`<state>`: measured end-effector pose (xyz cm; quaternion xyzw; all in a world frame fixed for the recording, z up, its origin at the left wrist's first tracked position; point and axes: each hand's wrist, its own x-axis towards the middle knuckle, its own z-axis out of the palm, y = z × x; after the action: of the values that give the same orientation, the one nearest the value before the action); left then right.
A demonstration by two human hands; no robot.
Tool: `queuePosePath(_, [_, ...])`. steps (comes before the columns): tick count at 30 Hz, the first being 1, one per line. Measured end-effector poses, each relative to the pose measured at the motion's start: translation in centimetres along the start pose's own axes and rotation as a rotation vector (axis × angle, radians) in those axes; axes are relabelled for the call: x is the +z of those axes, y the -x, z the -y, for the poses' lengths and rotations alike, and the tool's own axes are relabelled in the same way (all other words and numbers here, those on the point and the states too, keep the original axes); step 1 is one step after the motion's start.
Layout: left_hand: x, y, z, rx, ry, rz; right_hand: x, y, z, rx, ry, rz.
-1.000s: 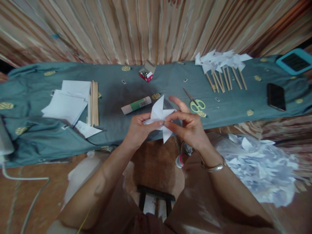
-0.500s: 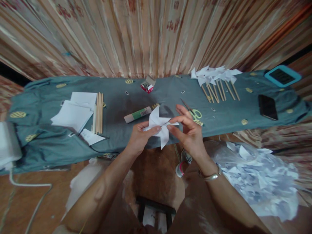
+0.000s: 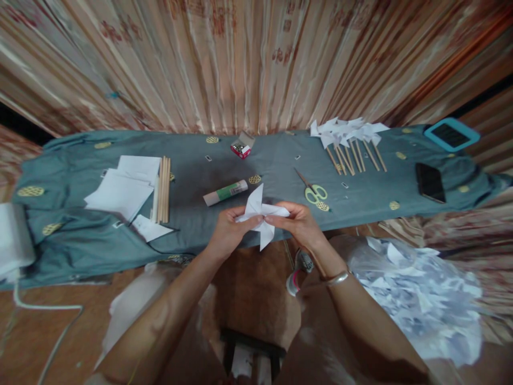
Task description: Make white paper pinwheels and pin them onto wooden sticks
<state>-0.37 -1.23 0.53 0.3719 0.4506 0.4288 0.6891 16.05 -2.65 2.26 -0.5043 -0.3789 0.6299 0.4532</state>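
Pinching a white paper pinwheel point(image 3: 259, 216) from both sides: left hand point(image 3: 227, 233) grips near its centre between thumb and fingers, right hand point(image 3: 300, 223) clamps the right-hand blade between thumb and curled fingers. Pinwheel is held in the air over the near edge of the table point(image 3: 80, 235), which is covered in teal cloth. Glue stick point(image 3: 225, 192) lies just beyond it, with a green label whose print is too small to read. Scissors point(image 3: 315, 192) with pale green handles lie near the right hand. Small red box point(image 3: 241, 145) stands open further back, lettering unreadable. Sticks point(image 3: 162, 182) lie beside a stack of sheets point(image 3: 120, 187) at left. Finished pinwheels point(image 3: 348, 133) on sticks lie far right, with a dark phone point(image 3: 430, 182) beyond them. Bag of scraps point(image 3: 417, 294) sits below the table at right.
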Motion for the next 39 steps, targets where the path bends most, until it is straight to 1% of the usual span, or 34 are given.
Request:
queuePosePath(8, [0.3,0.4,0.0,-0.033,-0.084,0.019,-1.6,-0.3,-0.2,-0.044,0.157,0.061])
queuePosePath(18, [0.4,0.3,-0.1,-0.039,-0.149,0.031,-1.6,-0.3,-0.4,0.031,0.099,0.109])
queuePosePath(25, [-0.2,0.2,0.1,-0.005,-0.239,0.056,-1.5,-0.2,-0.7,0.037,0.093,0.100])
queuePosePath(28, [-0.4,0.1,0.3,0.013,-0.243,0.075,-1.5,-0.1,-0.7,0.036,0.089,0.097])
queuePosePath(34, [-0.5,-0.2,0.7,0.022,-0.246,0.073,-1.5,-0.3,-0.6,0.043,0.059,0.087])
queuePosePath(39, [-0.1,-0.1,0.2,-0.036,-0.179,0.037,-1.7,-0.4,-0.9,0.053,0.075,0.102])
